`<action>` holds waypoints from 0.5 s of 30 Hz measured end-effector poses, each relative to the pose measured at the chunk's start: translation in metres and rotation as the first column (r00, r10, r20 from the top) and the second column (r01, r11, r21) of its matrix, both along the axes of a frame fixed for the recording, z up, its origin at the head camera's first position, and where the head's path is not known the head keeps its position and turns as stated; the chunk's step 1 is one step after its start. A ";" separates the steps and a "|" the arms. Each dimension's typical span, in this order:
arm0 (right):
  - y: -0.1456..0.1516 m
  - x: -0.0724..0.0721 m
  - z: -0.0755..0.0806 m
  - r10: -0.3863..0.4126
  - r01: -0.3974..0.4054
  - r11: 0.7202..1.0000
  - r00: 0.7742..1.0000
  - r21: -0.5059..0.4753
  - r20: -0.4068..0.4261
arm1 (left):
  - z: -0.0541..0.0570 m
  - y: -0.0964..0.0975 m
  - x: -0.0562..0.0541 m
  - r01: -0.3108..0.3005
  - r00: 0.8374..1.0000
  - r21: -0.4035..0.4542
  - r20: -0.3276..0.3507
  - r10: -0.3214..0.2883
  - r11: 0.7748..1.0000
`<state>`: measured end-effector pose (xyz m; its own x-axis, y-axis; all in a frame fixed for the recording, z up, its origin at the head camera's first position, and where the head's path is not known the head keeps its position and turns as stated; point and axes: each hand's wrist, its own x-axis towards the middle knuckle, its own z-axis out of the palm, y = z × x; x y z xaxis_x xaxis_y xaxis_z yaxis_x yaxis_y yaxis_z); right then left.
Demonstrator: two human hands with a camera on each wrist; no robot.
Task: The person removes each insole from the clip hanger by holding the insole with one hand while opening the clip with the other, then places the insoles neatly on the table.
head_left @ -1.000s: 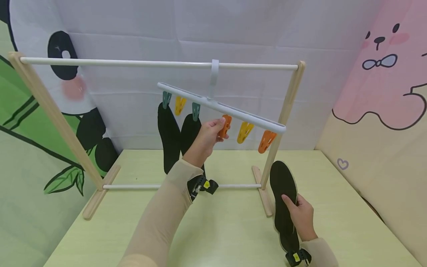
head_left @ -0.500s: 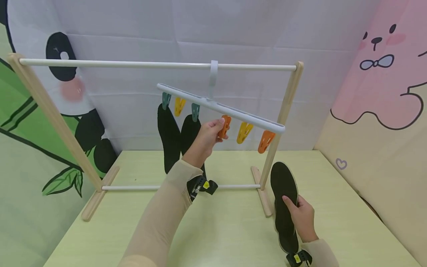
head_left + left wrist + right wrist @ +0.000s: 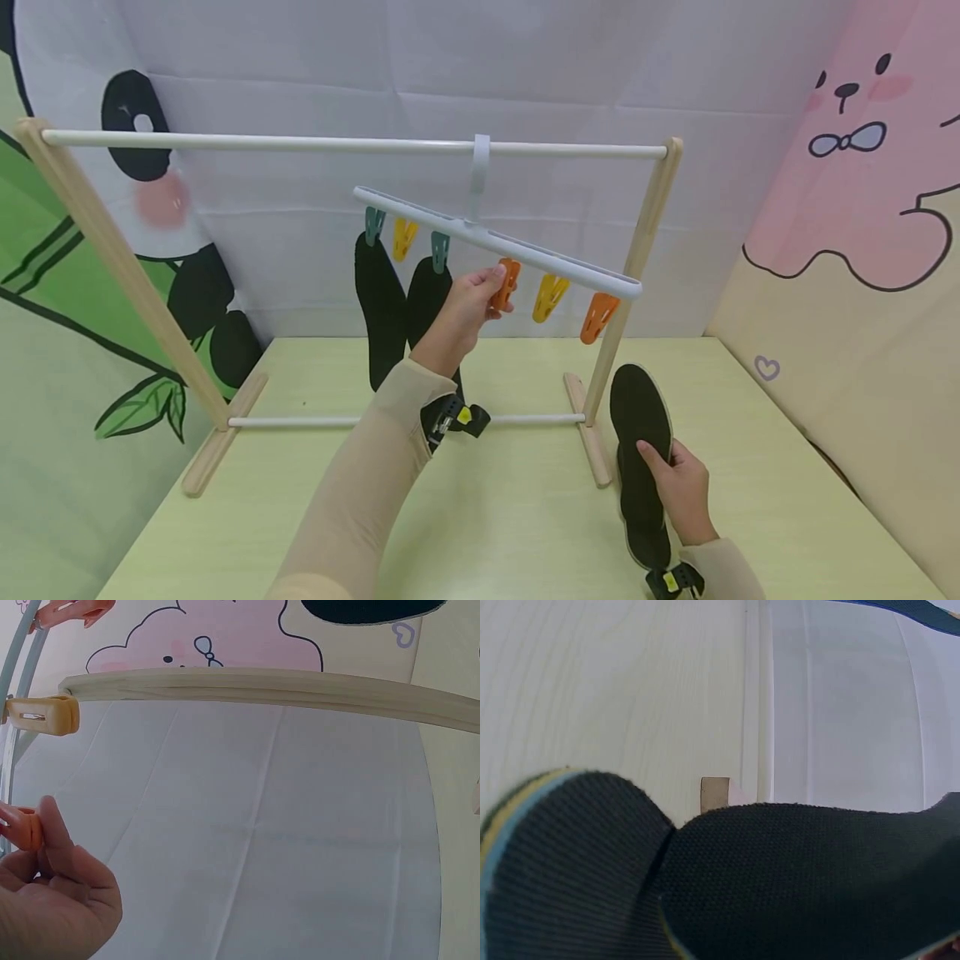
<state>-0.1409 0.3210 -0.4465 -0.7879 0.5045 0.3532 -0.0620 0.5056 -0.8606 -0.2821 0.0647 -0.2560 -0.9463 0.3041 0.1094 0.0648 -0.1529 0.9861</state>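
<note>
My left hand point(image 3: 467, 315) pinches an orange clothespin point(image 3: 510, 279) under the white hanger point(image 3: 555, 262). In the left wrist view, the thumb and fingers point(image 3: 58, 838) press on that same clothespin point(image 3: 30, 831). Low on the right, my right hand point(image 3: 684, 498) grips black insoles point(image 3: 637, 408), two of them overlapping, thumb lying on the front one. The right wrist view shows their dark ribbed surfaces, including an insole with a layered edge point(image 3: 562, 862). Two other black insoles point(image 3: 379, 312) hang from green clothespins point(image 3: 374, 226) on the hanger's left half.
The hanger tilts down to the right and hooks over the white top bar point(image 3: 300, 142) of a wooden rack point(image 3: 651, 217). A yellow clothespin point(image 3: 551, 297) and another orange clothespin point(image 3: 600, 317) hang at its right. The rack stands on a pale table point(image 3: 525, 525).
My right hand and its insoles have drifted slightly to the right. The left hand keeps its pinch on the orange clothespin, nearly still.
</note>
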 end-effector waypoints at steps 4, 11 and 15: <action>0.001 0.000 0.001 0.003 -0.003 1.000 1.000 -0.006 0.009 | 0.001 0.000 0.000 0.002 1.000 0.003 -0.004 -0.002 1.000; 0.003 0.000 0.004 0.006 -0.005 1.000 0.999 -0.030 0.047 | 0.001 0.000 0.000 -0.006 1.000 -0.003 0.004 0.006 1.000; 0.003 0.000 0.005 0.008 -0.003 0.997 0.998 -0.071 0.067 | 0.000 0.000 0.000 -0.006 1.000 -0.002 0.001 0.006 1.000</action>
<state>-0.1409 0.3240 -0.4414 -0.8117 0.5217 0.2627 -0.0054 0.4429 -0.8965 -0.2821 0.0649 -0.2556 -0.9483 0.2985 0.1074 0.0643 -0.1507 0.9865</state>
